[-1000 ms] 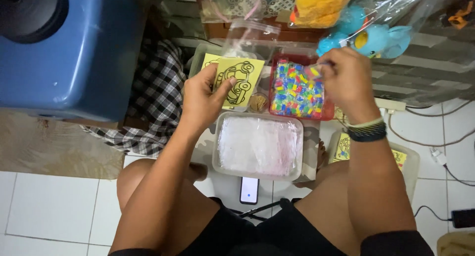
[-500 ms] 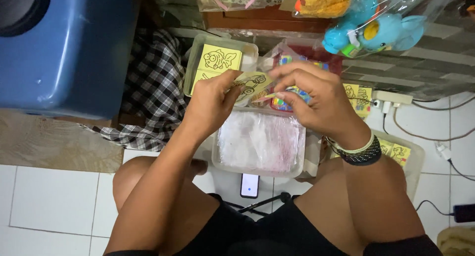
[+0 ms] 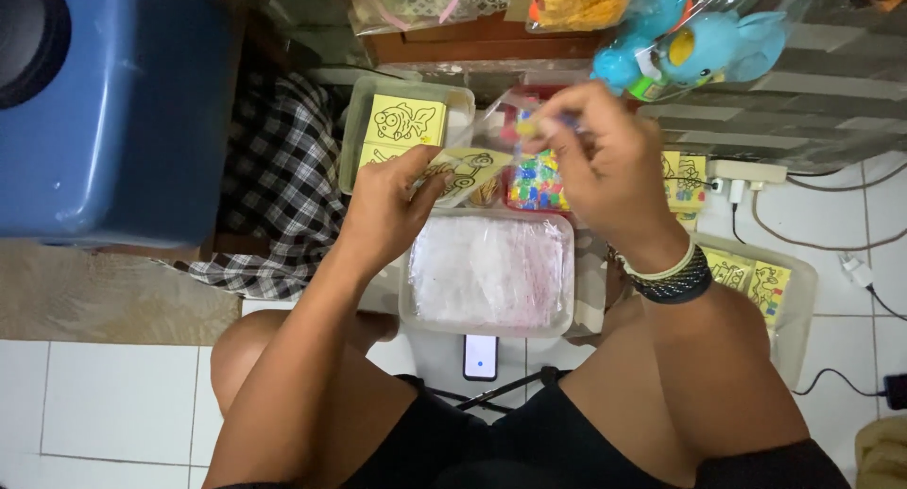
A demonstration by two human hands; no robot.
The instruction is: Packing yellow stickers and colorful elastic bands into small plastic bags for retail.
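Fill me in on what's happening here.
A person sits on the floor over several containers. The left hand holds a yellow card with a line drawing. The right hand pinches a small colourful item above a red tray of coloured pieces. A clear tub of plastic bags sits in front of the knees.

— What have you got on?

— Black shorts, nothing over my arms: both are bare from shoulder to fingers, and my knees are bare too.

— Anything on the wrists?

— Only the right one. Just behind my right hand [image 3: 605, 163] sit two bands, side by side: a thin pale one nearer the hand, and a broader dark braided one with small light flecks. My left hand [image 3: 387, 205] has no ring, watch or band that I can see.
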